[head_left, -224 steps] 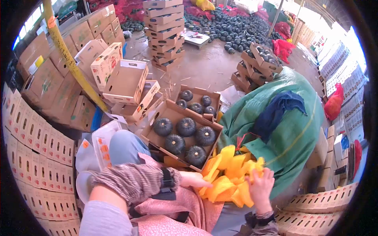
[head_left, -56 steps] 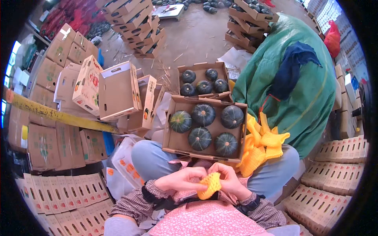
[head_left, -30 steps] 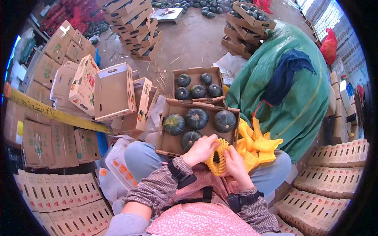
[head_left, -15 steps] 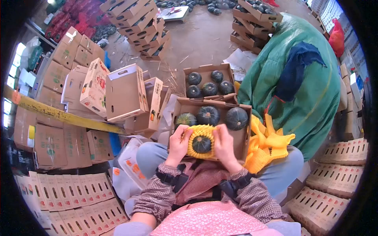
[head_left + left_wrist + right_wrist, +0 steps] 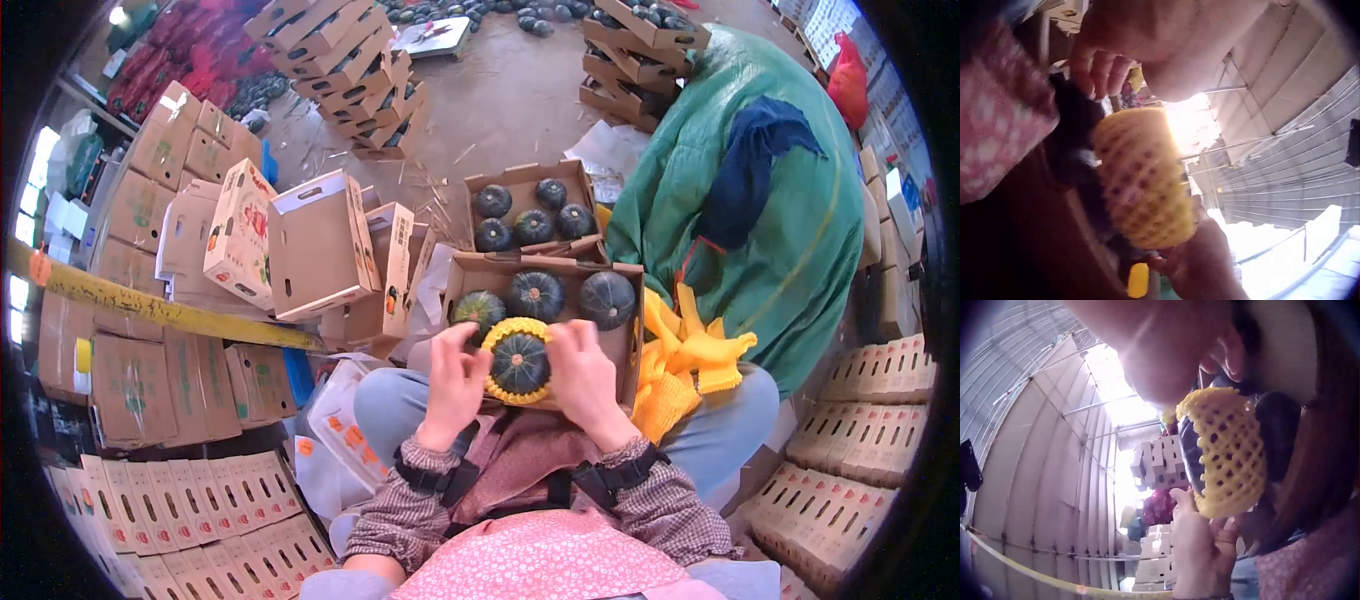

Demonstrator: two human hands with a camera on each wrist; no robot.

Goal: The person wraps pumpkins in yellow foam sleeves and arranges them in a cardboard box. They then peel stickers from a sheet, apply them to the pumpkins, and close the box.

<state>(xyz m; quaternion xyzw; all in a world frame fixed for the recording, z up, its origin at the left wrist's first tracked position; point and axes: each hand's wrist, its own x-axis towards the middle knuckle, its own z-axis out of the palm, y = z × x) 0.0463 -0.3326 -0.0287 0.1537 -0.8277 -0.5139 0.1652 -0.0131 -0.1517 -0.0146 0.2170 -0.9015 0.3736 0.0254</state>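
Note:
A dark green pumpkin [image 5: 521, 363] sits at the front of an open cardboard box [image 5: 637, 340], its stem facing up. A yellow foam net [image 5: 499, 392] surrounds its sides, with a rolled rim around the exposed top. To the left of the net is my left hand [image 5: 453, 392], fingers bent and raised near the rim. My right hand [image 5: 587, 385] stands on the opposite side, its fingertips blurred. Both wrist views show a gap between the upper hand's fingers and the foam net [image 5: 1144, 178]. Behind the hands lie more pumpkins [image 5: 536, 295] in the box.
Several yellow foam nets [image 5: 690, 362] lie on the right knee. A second box [image 5: 470, 215] of pumpkins stands beyond the first. A green covered heap [image 5: 740, 230] rises at right, empty cartons [image 5: 318, 245] at left. Stacked boxes [image 5: 345, 75] stand farther back.
A yellow foam net was taken from the pile, spread open between both hands, and drawn over the front pumpkin. The fingers have since come away from its rim.

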